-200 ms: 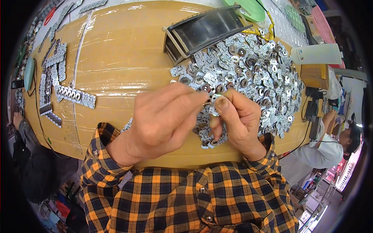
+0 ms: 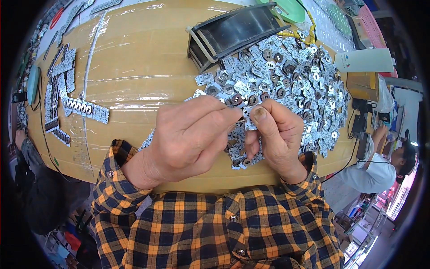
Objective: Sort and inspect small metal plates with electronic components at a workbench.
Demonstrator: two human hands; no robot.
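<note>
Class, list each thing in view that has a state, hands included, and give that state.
Left hand: fingers curled; anything held is hidden.
Right hand: thumb and fingers pinching.
Small silvery part: held in the right hand.
Loose parts: heaped in a pile.
Linked strips: laid out, some overlapping.
Black bin: open.
Brown table covering: creased, shiny.

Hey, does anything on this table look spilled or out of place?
Possibly the parts: they lie heaped loose on the cardboard beside a black bin, which sits askew, so it could pass for a spill. At left, strips lie crossed at odd angles.
</note>
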